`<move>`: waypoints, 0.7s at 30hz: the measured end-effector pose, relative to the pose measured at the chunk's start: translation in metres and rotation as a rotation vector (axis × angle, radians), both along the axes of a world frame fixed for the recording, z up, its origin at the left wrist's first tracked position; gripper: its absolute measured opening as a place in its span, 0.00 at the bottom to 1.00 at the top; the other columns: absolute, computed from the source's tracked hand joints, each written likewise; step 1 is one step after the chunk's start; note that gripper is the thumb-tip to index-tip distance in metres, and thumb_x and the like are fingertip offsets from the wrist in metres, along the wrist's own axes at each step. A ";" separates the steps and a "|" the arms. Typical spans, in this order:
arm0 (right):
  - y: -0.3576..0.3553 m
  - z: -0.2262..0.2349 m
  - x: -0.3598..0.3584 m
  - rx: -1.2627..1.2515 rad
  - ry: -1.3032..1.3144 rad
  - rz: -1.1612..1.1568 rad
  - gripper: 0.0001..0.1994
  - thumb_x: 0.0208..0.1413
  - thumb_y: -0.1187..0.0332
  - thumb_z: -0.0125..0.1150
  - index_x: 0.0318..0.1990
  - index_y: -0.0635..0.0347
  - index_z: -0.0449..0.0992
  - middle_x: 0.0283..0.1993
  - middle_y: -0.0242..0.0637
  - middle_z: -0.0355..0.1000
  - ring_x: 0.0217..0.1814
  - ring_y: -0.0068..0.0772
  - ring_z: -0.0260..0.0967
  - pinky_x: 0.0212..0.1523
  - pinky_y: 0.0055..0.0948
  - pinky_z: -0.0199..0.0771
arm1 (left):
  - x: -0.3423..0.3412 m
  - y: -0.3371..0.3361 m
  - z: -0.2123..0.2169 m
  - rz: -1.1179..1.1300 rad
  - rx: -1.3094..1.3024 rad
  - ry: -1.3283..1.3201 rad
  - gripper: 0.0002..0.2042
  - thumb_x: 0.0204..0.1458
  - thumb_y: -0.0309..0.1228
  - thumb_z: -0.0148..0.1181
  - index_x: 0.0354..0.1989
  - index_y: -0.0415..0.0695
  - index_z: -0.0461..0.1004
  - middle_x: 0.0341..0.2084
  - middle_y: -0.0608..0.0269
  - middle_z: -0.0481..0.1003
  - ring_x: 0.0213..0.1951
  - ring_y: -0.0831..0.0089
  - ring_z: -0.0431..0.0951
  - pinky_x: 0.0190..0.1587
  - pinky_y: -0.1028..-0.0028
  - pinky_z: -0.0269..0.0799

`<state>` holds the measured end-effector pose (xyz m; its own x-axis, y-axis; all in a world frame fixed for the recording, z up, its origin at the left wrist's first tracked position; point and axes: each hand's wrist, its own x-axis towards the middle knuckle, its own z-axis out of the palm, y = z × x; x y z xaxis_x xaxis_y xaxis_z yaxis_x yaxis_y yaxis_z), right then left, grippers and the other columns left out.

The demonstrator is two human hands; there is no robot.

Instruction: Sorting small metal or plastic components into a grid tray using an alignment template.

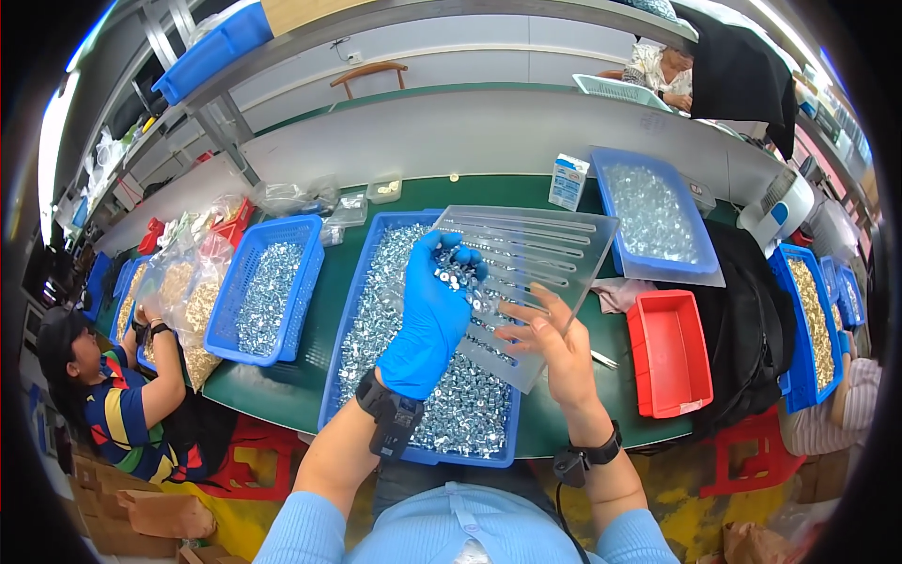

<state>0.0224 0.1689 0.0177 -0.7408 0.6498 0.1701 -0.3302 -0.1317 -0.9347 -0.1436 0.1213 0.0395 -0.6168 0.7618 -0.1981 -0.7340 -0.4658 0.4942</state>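
A heap of small silver parts [458, 274] sits in the left hand [427, 320], which is gloved in blue and curled up around them, just over the slotted face of a clear plate [526, 273]. The bare right hand [561, 352] grips that plate near its right edge, fingers spread against it, and the sheet tilts above a blue tray [470, 460] full of more such parts; from here I cannot tell whether any lie in the slots or only show through. Right of the tray, tweezers [603, 359] rest on the green table [282, 393], near a red bin [669, 352]. A pink cloth [623, 295] lies just beyond them, and a white box [567, 181] stands behind the plate. To the left is a blue basket [303, 291], also loaded with silver pieces. Further left, a co-worker [117, 404] in a striped top has their hands at bags [202, 310] of tan pieces. Over on the far right, a black bag [747, 310] slumps beside the red bin.
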 end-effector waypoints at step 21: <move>-0.001 0.000 0.004 0.115 -0.067 0.028 0.26 0.59 0.62 0.46 0.60 0.70 0.53 0.52 0.54 0.66 0.48 0.44 0.70 0.43 0.30 0.70 | -0.004 0.022 0.005 -0.152 0.086 0.336 0.21 0.59 0.46 0.40 0.39 0.40 0.72 0.42 0.51 0.73 0.48 0.63 0.71 0.55 0.67 0.63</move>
